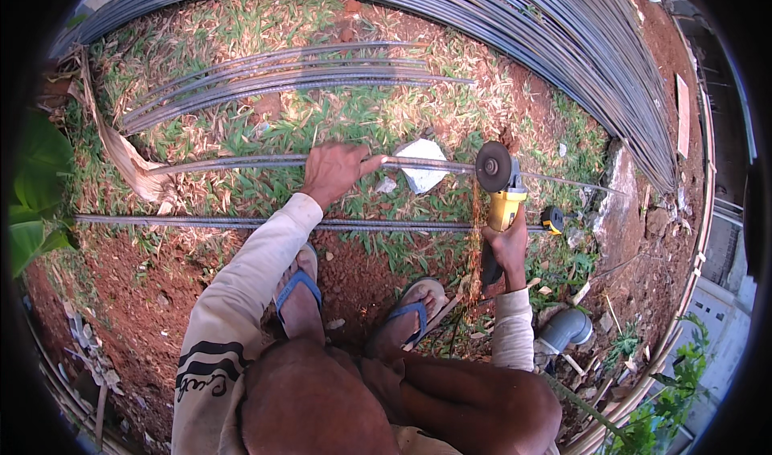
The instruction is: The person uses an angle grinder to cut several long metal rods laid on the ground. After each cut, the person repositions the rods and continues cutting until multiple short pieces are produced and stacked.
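My left hand (336, 172) is closed around a few steel reinforcing bars (241, 163), pressing them down just left of a white stone block (421, 165) that props them up. In my right hand (509, 246) is a yellow and black angle grinder (505, 207), gripped by its body. Its dark cutting disc (494, 166) meets the bars right of the stone, and orange sparks stream down from the contact. One thin bar runs on to the right past the disc. A yellow and black tape measure (552, 220) lies beside the grinder, at the end of another bar pair (386, 225).
A large bundle of long bars (450, 12) curves across the far side. Several shorter bars (305, 77) lie on the grass before it. At right are a concrete slab (619, 189) and a grey pipe elbow (565, 327). My sandalled feet (408, 314) stand near the sparks.
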### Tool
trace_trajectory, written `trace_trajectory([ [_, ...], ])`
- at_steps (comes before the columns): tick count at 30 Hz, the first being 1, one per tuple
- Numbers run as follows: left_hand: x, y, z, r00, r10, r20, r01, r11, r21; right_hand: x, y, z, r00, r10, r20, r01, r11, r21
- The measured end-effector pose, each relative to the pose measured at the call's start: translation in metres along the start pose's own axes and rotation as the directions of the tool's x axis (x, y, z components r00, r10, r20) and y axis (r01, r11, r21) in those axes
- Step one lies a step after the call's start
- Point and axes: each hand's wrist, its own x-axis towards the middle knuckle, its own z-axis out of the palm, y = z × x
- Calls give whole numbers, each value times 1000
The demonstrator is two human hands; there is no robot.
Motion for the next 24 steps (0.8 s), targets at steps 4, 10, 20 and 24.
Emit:
trace_trajectory([
  [4, 0, 0, 0, 1000, -1, -8, 1, 1000, -8, -1, -2, -1, 1000, 16, 3, -16, 1000, -18],
  [10, -1, 1, 1, 1000, -9, -16, 9, 1000, -8, -9, 1, -1, 1000, 23, -17, -23, 999, -37],
  [20, 0, 2, -5, 999, -20, 42, 21, 1000, -22, -19, 2, 0, 997, 67, -22, -70, 992, -110],
  [24, 1, 2, -5, 999, -28, 36, 29, 999, -33, -21, 1, 0, 999, 27, -35, -32, 988, -150],
])
